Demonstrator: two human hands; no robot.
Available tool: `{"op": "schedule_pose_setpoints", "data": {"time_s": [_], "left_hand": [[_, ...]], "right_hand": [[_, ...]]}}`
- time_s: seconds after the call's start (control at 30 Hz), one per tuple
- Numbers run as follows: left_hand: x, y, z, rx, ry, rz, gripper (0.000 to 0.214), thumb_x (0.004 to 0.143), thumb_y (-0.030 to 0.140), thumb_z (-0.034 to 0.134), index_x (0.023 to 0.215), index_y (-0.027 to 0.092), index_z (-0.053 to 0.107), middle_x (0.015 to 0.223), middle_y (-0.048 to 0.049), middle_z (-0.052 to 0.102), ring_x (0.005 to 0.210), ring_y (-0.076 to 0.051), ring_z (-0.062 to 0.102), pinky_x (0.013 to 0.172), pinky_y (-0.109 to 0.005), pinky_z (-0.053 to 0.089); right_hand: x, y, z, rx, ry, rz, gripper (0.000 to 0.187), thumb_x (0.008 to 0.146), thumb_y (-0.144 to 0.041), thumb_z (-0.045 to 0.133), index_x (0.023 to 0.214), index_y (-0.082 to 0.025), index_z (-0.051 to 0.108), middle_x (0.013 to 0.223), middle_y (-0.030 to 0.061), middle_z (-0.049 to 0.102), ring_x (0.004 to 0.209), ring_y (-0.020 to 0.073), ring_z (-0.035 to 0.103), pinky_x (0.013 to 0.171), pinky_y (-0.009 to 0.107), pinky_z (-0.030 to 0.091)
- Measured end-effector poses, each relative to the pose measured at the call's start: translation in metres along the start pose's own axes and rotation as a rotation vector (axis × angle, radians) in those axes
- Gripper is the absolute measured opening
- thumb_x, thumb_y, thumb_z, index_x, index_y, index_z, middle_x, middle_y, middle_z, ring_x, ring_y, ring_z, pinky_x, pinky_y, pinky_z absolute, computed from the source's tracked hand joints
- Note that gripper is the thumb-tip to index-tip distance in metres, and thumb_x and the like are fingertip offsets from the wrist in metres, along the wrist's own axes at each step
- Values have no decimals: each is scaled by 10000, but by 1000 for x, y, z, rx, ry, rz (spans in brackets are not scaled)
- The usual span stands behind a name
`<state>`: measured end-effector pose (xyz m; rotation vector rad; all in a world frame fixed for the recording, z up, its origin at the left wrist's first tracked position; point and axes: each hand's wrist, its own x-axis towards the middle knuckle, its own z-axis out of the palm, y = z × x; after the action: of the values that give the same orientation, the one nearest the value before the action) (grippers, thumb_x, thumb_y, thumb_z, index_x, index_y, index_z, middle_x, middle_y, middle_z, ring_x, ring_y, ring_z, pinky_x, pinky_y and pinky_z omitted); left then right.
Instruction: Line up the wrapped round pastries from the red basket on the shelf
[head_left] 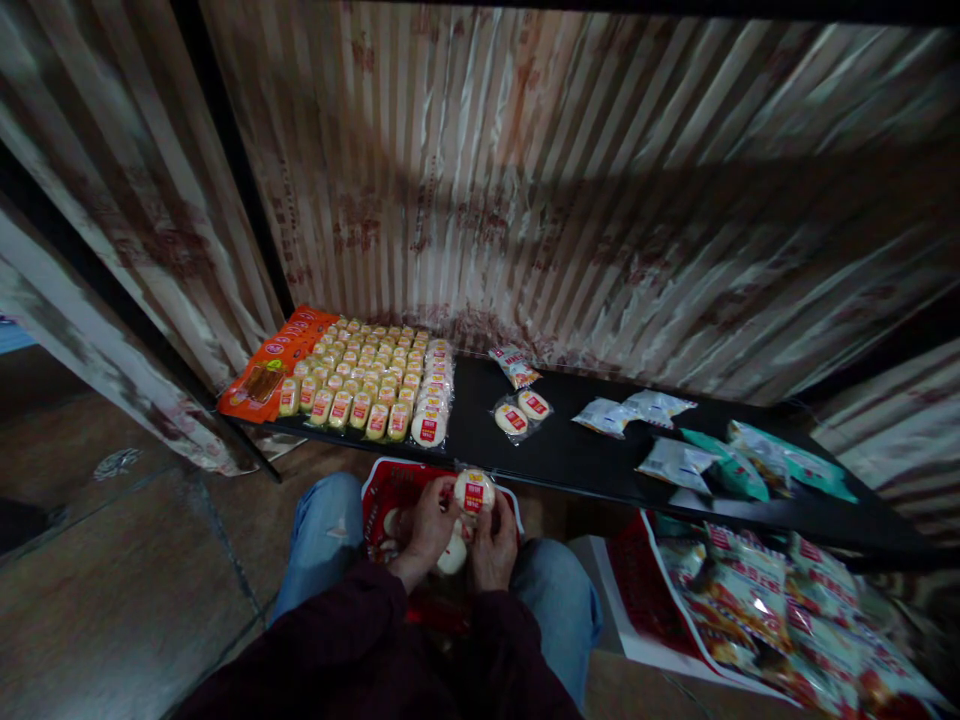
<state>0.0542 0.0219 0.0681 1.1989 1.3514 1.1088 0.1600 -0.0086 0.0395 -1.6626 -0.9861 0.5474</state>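
Observation:
Both my hands meet above a red box (382, 485) between my knees. My left hand (431, 525) and my right hand (495, 540) are closed around a round white wrapped cake (474, 491) with a red label, held up between the fingertips. A second pale round cake (452, 556) shows just below the hands; whether a hand holds it I cannot tell. On the black shelf (570, 455) ahead lie tidy rows of the same small wrapped cakes (375, 375), with a column of round ones (433, 400) at their right edge.
An orange packet (274, 365) lies at the shelf's left end. Two loose cakes in one wrapper (521, 412), a small snack bag (514, 366), and clear and green packets (720, 460) lie further right. A box of red-and-white snack bags (757, 600) sits on the floor at right. Corrugated wall behind.

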Motion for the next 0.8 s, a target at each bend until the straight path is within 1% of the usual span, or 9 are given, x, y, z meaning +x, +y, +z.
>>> {"op": "schedule_pose_setpoints", "data": {"time_s": [0.1,0.17,0.27,0.37,0.47,0.57,0.67,0.8], "left_hand": [[4,6,1,59,12,16,267,722,43,562,936,183,638,973,-58,640,922,-162,598,890,-304,468],[7,10,2,88,11,17,312,721,30,540,974,179,645,992,-65,623,918,-164,599,881,-301,472],[11,15,4,117,5,28,362,724,18,510,1021,178,642,1024,-73,610,941,-169,596,885,-297,472],[17,20,7,132,16,38,379,716,10,503,1013,197,644,1013,-61,614,969,-174,591,909,-295,458],[23,24,9,156,38,64,376,719,11,491,1009,194,645,1017,-70,614,979,-185,584,921,-307,449],[30,26,12,185,44,92,377,731,7,470,1010,196,640,1036,-77,609,986,-189,575,925,-314,445],[38,28,15,178,42,83,385,731,-6,460,1004,201,636,1044,-74,607,1006,-184,570,947,-311,434],[48,30,21,161,30,62,393,739,3,460,1045,191,620,1075,-85,597,1012,-183,579,950,-312,441]], "right_hand": [[8,2,-1,-57,33,-49,562,850,-555,412,1189,-141,583,1173,150,603,1093,258,543,981,409,403],[13,3,-2,-86,46,-63,568,847,-555,413,1174,-129,598,1146,158,603,1083,265,539,982,420,400],[21,0,-2,-97,43,-54,582,840,-558,417,1163,-112,606,1118,166,612,1057,268,554,960,412,417],[29,-4,0,-95,71,-35,598,823,-570,429,1164,-110,599,1120,170,623,1032,271,569,935,411,432],[38,-8,3,-84,88,-35,614,803,-575,434,1166,-105,592,1145,179,622,1031,276,575,919,411,440],[48,-10,6,-62,85,-26,585,796,-557,450,1158,-120,592,1149,168,627,1037,269,580,902,392,452],[59,-11,8,-62,79,-56,547,800,-525,447,1141,-125,596,1140,163,631,1042,265,581,895,384,457],[74,-12,13,-90,72,-93,547,788,-482,432,1134,-90,595,1141,189,627,1052,275,572,912,402,448]]}}
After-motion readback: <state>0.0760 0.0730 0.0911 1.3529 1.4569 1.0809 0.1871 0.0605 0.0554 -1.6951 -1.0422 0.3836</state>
